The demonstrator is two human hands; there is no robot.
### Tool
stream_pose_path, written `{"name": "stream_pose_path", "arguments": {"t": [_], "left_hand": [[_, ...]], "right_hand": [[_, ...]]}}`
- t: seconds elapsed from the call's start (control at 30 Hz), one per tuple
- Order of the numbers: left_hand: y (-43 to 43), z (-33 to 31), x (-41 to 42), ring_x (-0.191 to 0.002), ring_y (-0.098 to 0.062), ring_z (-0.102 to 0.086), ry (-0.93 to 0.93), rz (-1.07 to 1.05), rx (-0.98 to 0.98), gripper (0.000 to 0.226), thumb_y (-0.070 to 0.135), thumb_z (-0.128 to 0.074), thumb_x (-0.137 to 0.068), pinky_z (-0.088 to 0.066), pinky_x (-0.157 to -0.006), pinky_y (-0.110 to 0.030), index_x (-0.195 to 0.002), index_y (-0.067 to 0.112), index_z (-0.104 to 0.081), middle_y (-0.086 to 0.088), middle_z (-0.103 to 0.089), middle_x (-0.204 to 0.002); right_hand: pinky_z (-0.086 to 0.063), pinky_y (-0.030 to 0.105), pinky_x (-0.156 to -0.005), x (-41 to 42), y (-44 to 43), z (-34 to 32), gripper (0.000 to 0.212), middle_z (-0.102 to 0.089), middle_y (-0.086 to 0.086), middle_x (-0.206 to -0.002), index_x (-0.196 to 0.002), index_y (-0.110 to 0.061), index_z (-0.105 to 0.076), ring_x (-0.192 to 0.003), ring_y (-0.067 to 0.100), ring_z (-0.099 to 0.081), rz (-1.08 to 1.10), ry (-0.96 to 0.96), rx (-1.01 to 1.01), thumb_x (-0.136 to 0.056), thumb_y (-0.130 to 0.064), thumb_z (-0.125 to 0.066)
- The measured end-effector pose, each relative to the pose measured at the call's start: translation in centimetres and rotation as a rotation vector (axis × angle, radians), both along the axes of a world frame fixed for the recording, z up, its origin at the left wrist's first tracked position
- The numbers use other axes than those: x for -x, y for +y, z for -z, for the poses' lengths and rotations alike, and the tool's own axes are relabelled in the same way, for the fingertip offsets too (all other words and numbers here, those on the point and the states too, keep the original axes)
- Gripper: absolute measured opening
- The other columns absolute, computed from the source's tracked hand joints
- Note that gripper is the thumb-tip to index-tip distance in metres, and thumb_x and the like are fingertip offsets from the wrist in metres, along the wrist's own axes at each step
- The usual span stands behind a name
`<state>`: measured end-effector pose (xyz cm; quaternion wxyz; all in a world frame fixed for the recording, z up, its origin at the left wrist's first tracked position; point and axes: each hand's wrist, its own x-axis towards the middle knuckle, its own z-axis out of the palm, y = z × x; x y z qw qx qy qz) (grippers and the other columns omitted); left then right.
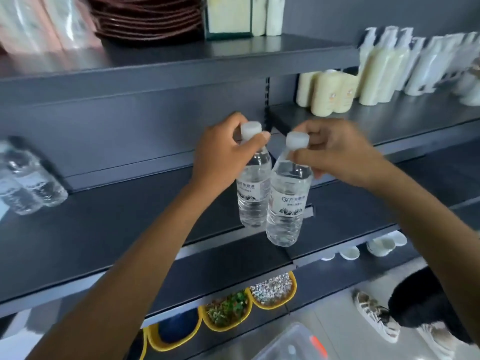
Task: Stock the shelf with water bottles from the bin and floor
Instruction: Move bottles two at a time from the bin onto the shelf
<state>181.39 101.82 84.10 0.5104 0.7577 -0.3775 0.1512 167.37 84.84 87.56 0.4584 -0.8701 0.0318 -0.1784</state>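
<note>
My left hand (220, 152) pinches the neck of a clear water bottle (253, 193) just under its white cap. My right hand (337, 154) grips a second water bottle (288, 203) the same way. Both bottles hang upright and side by side, touching, over the front of the dark grey shelf (117, 229). Two more water bottles (28, 183) stand at the far left of that shelf, blurred. The clear plastic bin (291, 344) shows at the bottom edge, its inside not visible.
Cream lotion bottles (330, 92) and white pump bottles (384, 71) fill the shelf to the right. Stacked brown plates (148, 16) sit on the top shelf. Yellow baskets (272, 289) and white bowls (379, 245) lie on lower shelves. My shoe (376, 315) is on the tiled floor.
</note>
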Motion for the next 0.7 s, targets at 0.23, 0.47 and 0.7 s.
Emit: {"name": "stream_pose_path", "arguments": {"t": [0.23,0.47,0.7], "left_hand": [[7.5,2.6,-7.7,-0.069,-0.019,-0.067,-0.03,-0.316,-0.098,0.052,0.068,-0.06,-0.076,-0.056,-0.062,-0.041,-0.085,0.016,-0.063,0.003,-0.07,-0.076],[12.6,5.8,-12.9,-0.072,-0.022,-0.069,0.035,-0.504,-0.118,0.049,0.066,-0.059,-0.078,-0.056,-0.063,-0.039,-0.089,0.018,-0.06,0.003,-0.072,-0.081],[14.6,9.4,-14.3,-0.074,-0.017,-0.068,0.101,-0.57,-0.012,0.038,0.049,-0.077,-0.081,-0.053,-0.062,-0.034,-0.084,0.017,-0.056,0.006,-0.072,-0.081]], "right_hand": [[-0.055,0.04,-0.059,-11.5,4.1,1.9,0.011,-0.074,0.003,-0.078,-0.093,-0.011,-0.069,-0.052,0.026,-0.064,-0.177,0.013,0.098,-0.086,-0.005,-0.075],[-0.055,0.04,-0.055,-19.1,7.8,5.3,0.02,-0.071,0.009,-0.084,-0.096,-0.01,-0.066,-0.053,0.015,-0.061,-0.292,0.023,0.084,-0.085,0.004,-0.075],[-0.045,0.029,-0.061,-21.1,10.6,9.4,0.032,-0.071,0.006,-0.089,-0.101,-0.015,-0.067,-0.062,0.009,-0.051,-0.316,-0.024,0.027,-0.075,-0.034,-0.073]]}}
